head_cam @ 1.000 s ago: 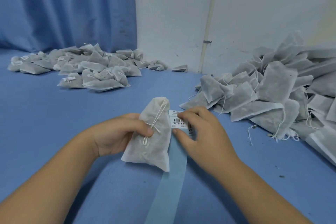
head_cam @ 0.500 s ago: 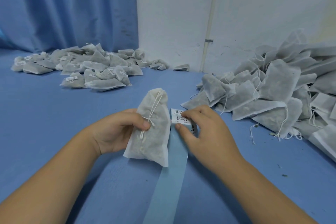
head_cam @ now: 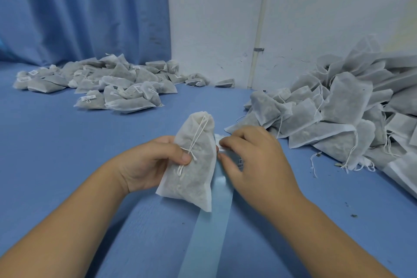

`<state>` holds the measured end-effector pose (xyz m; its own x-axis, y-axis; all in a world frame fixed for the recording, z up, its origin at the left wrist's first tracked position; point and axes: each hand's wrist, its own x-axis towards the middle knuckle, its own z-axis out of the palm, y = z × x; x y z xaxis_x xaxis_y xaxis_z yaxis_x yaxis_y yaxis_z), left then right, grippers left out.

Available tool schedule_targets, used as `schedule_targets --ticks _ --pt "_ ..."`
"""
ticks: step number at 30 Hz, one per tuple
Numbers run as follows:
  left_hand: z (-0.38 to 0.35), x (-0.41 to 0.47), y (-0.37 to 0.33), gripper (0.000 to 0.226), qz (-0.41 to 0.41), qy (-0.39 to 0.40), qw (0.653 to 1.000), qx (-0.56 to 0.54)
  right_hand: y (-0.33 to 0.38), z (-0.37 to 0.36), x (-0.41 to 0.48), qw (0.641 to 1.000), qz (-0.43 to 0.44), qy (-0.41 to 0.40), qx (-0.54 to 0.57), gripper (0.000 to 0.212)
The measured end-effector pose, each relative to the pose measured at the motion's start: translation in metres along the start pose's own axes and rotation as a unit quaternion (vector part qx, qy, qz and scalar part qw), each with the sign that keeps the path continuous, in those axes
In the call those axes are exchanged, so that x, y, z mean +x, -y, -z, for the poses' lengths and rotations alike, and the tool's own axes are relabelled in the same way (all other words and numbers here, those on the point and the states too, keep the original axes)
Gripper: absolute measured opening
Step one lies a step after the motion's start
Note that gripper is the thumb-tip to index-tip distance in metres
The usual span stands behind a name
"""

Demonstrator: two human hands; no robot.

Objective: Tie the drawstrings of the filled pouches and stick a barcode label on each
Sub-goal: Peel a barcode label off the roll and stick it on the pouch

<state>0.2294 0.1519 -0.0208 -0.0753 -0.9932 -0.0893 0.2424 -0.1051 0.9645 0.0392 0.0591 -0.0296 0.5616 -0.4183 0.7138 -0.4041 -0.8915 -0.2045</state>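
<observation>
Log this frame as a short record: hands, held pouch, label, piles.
left hand: grips the white non-woven drawstring pouch, thumb on its front
pouch state: mouth gathered, white drawstring hangs down front, no label visible
right hand: pinches small white paper label at light blue backing strip; blurred
far-left pile: grey filled pouches, several labelled
right pile: grey filled pouches, strings loose, no labels visible
surface: blue table
</observation>
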Motion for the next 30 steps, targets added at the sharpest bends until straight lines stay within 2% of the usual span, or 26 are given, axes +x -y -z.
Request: schedule_targets --ticks 6,11,18,20,23,24,30 --pt "0.000 -0.002 0.000 0.086 -0.003 -0.001 1.000 0.018 0.000 0.001 0.000 0.999 -0.024 0.021 0.034 0.019" --pt "-0.001 -0.001 0.001 0.087 -0.001 -0.015 0.998 0.062 -0.002 0.005 0.001 0.983 -0.101 0.024 0.153 0.008" --pt "-0.005 -0.001 0.001 0.081 -0.007 -0.022 0.997 0.074 -0.002 0.008 0.001 0.983 -0.112 0.043 0.142 0.008" --pt "-0.004 -0.001 0.001 0.074 -0.007 -0.020 0.997 0.072 -0.002 0.009 0.002 0.982 -0.117 0.038 0.144 0.009" --pt "-0.006 -0.002 0.001 0.034 -0.019 0.002 0.996 0.082 -0.002 0.011 0.002 0.980 -0.128 0.037 0.147 0.010" --pt "-0.008 -0.002 0.001 0.027 -0.024 0.012 0.996 0.085 -0.002 0.012 0.002 0.979 -0.133 0.039 0.148 0.010" --pt "-0.008 -0.001 0.001 0.028 -0.030 0.025 0.994 0.098 -0.002 0.014 0.004 0.984 -0.122 0.044 0.121 0.012"
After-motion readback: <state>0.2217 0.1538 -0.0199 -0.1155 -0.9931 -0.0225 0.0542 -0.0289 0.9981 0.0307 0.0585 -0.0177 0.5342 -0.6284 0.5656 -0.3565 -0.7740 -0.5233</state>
